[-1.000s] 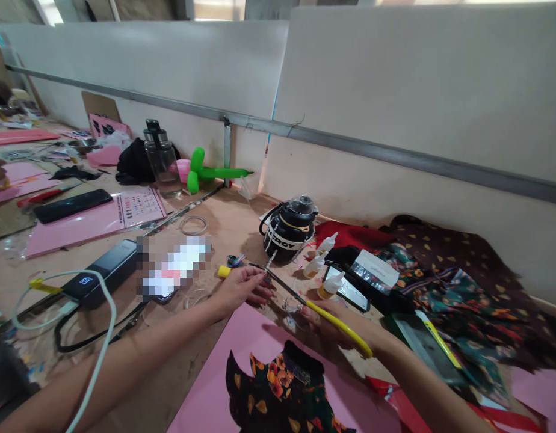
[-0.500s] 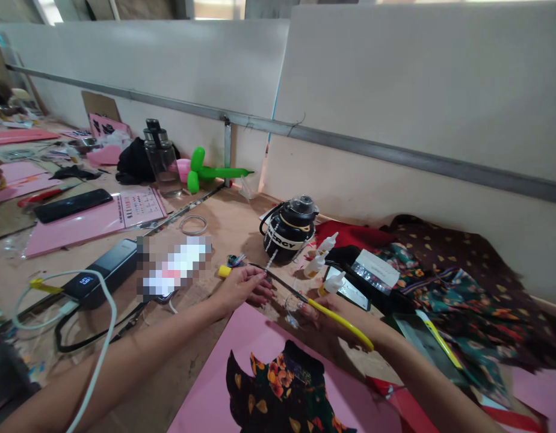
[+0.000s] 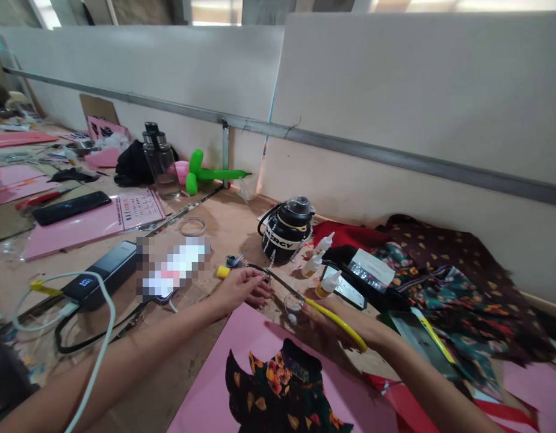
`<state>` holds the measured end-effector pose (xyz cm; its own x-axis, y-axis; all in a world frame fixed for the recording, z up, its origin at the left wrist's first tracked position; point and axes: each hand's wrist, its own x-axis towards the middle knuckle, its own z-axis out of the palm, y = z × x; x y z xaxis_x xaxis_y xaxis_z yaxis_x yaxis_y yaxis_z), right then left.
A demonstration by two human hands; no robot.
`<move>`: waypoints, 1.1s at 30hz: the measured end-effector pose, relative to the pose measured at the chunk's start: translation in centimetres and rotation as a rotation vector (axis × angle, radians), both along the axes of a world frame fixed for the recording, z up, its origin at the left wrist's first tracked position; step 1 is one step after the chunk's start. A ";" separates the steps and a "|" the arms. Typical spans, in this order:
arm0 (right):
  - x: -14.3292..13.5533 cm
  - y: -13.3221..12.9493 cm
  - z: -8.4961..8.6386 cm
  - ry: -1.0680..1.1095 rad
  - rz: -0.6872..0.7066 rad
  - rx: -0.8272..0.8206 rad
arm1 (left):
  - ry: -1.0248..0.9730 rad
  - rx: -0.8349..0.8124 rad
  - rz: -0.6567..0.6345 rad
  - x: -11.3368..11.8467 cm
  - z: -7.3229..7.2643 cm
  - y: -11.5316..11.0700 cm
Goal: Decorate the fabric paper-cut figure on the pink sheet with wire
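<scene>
My right hand (image 3: 334, 319) grips what look like scissors (image 3: 287, 288), with a curved yellow handle and long slim metal blades pointing up and left. My left hand (image 3: 248, 287) is closed in a pinch beside the far end of the blades; what lies between its fingertips is too small to make out. Below both hands is a pink sheet (image 3: 210, 385) bearing a dark floral fabric cutout (image 3: 278, 385). A black bottle (image 3: 282, 231) with white lettering and a silver beaded chain stands just beyond the hands. Clear plastic bits (image 3: 292, 305) lie between them.
Several white-tipped glue bottles (image 3: 327, 284) stand right of the blades. Patterned fabric (image 3: 454, 300) and a yellow cutter knife (image 3: 434, 337) lie at right. At left are a power bank (image 3: 106, 270) with a white cable (image 3: 107, 337), a lit phone (image 3: 176, 270) and a glass bottle (image 3: 163, 165).
The whole view has shifted slightly. My left hand keeps its pinch and my right hand still holds the scissors, both almost in place.
</scene>
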<state>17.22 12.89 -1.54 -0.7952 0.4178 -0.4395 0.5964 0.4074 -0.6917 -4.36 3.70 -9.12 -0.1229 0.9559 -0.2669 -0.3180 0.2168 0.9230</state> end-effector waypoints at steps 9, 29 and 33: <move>1.1 -1.6 0.4 -0.197 0.030 0.179 | 0.131 0.036 -0.015 0.8 1.9 -1.1; 14.5 -9.9 -1.9 -0.455 -0.541 0.773 | -0.056 0.031 -0.375 6.7 4.0 -9.0; 12.1 -11.6 -0.4 -0.090 -0.497 0.914 | -0.114 0.030 -0.409 6.9 3.8 -9.5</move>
